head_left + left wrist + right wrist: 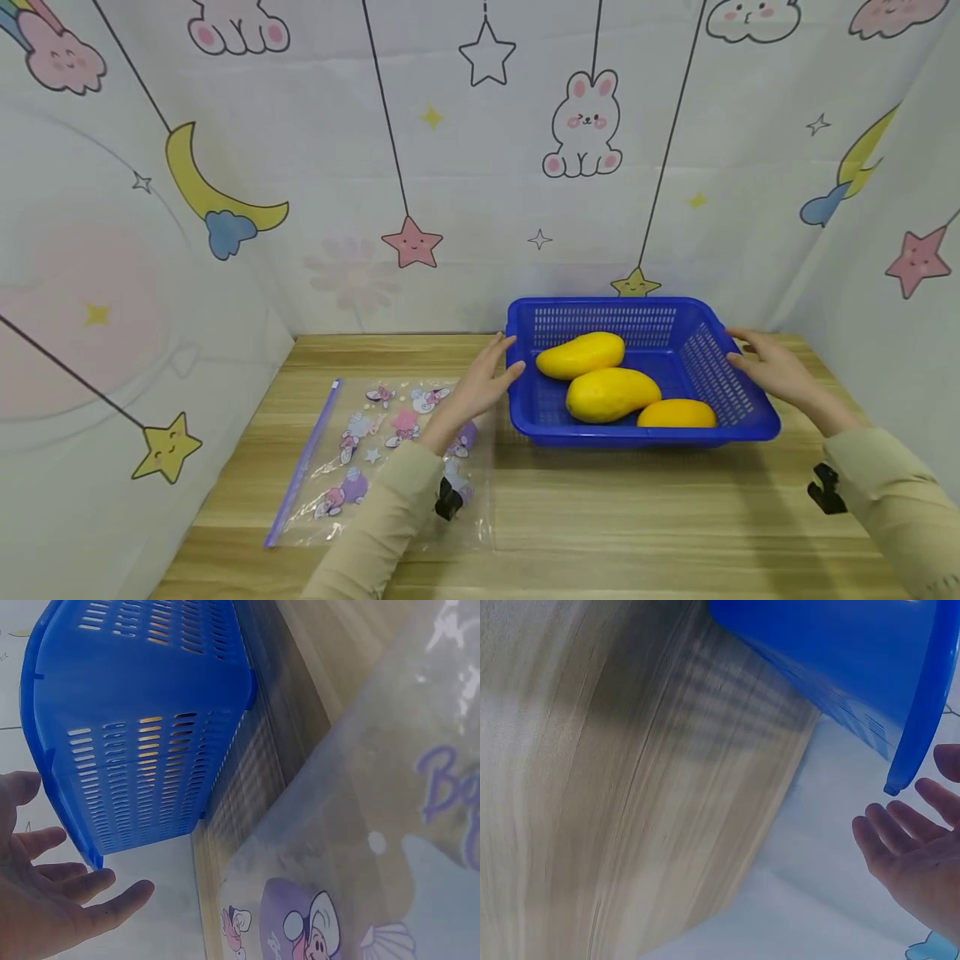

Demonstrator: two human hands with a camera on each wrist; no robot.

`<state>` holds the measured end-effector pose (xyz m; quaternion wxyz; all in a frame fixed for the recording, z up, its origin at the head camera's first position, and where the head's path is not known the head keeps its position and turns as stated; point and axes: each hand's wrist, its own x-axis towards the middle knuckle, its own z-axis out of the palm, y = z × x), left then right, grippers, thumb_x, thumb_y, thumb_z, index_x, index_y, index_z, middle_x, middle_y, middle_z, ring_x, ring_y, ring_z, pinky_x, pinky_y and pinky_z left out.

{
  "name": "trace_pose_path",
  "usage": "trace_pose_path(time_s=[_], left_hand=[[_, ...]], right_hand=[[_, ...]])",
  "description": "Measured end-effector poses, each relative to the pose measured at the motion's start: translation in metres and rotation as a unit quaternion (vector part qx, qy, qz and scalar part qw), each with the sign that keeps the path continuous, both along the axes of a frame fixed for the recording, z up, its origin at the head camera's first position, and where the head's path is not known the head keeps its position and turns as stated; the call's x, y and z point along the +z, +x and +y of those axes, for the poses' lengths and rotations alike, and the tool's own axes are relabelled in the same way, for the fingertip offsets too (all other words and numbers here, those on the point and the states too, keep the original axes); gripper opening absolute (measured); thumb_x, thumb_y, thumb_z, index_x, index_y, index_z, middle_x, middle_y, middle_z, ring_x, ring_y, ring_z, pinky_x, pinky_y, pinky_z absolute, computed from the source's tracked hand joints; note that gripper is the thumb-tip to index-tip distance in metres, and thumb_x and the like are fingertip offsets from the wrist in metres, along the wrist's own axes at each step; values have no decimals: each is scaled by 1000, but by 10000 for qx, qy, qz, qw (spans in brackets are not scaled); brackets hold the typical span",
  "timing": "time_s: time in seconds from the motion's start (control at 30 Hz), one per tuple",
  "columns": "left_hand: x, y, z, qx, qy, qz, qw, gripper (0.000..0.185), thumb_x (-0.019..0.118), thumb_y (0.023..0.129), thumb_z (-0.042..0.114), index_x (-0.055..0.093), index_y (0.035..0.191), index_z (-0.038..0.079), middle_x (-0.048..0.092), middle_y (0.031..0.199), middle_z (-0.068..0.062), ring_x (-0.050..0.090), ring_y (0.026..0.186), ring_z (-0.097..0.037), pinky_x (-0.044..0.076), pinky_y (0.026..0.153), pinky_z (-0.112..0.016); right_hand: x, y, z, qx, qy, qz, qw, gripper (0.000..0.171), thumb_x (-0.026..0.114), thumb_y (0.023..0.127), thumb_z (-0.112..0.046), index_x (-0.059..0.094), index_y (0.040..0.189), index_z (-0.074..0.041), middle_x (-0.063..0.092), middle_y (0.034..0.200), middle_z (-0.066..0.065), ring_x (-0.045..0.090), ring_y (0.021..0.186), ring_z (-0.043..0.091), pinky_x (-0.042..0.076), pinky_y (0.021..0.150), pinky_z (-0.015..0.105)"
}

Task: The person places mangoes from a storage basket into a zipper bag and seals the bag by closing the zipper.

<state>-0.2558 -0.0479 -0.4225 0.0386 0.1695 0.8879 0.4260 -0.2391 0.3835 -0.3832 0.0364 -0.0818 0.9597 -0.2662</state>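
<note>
A blue slotted plastic basket (675, 321) stands on the wooden table and holds three yellow mangoes (611, 393). My left hand (483, 379) is at the basket's left rim, fingers straight and spread; in the left wrist view this hand (52, 896) sits just off the basket wall (142, 742) with a small gap. At the basket's right rim my right hand (765, 362) is open too. The right wrist view shows the right hand (915, 855) with straight fingers just beside the basket's edge (922, 705).
A clear zip bag (375, 454) printed with cartoon figures lies flat on the table (600, 517) left of the basket, under my left forearm. Cartoon-print cloth walls (450, 167) close in the back and both sides.
</note>
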Motion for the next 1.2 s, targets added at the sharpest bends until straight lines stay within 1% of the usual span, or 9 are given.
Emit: trace_pose_path(time_s=[0.17, 0.4, 0.67, 0.77, 0.9, 1.03, 1.2], left_hand=[[0, -5, 0, -7, 27, -144, 9999, 60, 46, 100, 43, 30, 152, 18, 13, 163, -8, 17, 149, -33, 19, 120, -57], [0, -14, 5, -19, 14, -147, 9999, 60, 46, 99, 43, 30, 152, 20, 14, 163, -7, 18, 149, -32, 19, 120, -56], [0, -19, 9, 29, -14, -82, 10000, 59, 47, 100, 37, 30, 151, 14, 17, 162, -11, 19, 149, -32, 19, 121, -53], [-1, -21, 10, 54, -62, -43, 10000, 59, 48, 99, 37, 31, 151, 13, 18, 161, -12, 19, 149, -32, 19, 122, -52], [-1, -23, 10, 61, -91, -16, 9999, 59, 49, 99, 36, 32, 151, 13, 19, 161, -13, 21, 149, -32, 20, 121, -51], [-2, -24, 10, 23, -74, 60, 10000, 59, 52, 98, 30, 33, 149, 9, 21, 160, -17, 22, 148, -33, 21, 121, -51], [-3, -25, 9, -5, -103, 150, 9998, 59, 54, 97, 25, 34, 149, 7, 21, 159, -19, 21, 148, -34, 20, 122, -50]], right_hand=[[1, -6, 2, -33, -110, -327, 9994, 58, 33, 105, -25, 18, 147, 12, 22, 145, 43, 30, 127, 62, 39, 96, 69], [2, -11, 7, -3, 103, -392, 9992, 56, 32, 105, -23, 18, 146, 13, 25, 144, 43, 32, 126, 62, 41, 95, 68], [-1, -18, 5, -26, -67, -500, 9987, 57, 31, 105, -21, 14, 147, 13, 25, 142, 45, 36, 123, 61, 44, 93, 66], [-1, -19, 5, -11, -130, -542, 9984, 57, 31, 105, -20, 13, 147, 13, 25, 141, 46, 39, 121, 60, 45, 92, 65], [-3, -20, 8, 50, -73, -508, 9987, 57, 33, 105, -20, 14, 147, 14, 27, 140, 46, 43, 118, 60, 47, 90, 64], [-5, -20, 11, 116, 19, -428, 9990, 57, 35, 105, -21, 16, 147, 14, 27, 141, 45, 43, 118, 61, 46, 91, 64], [-5, -21, 13, 97, -84, -554, 9984, 59, 35, 105, -24, 16, 148, 11, 23, 143, 45, 45, 118, 60, 48, 90, 62]])
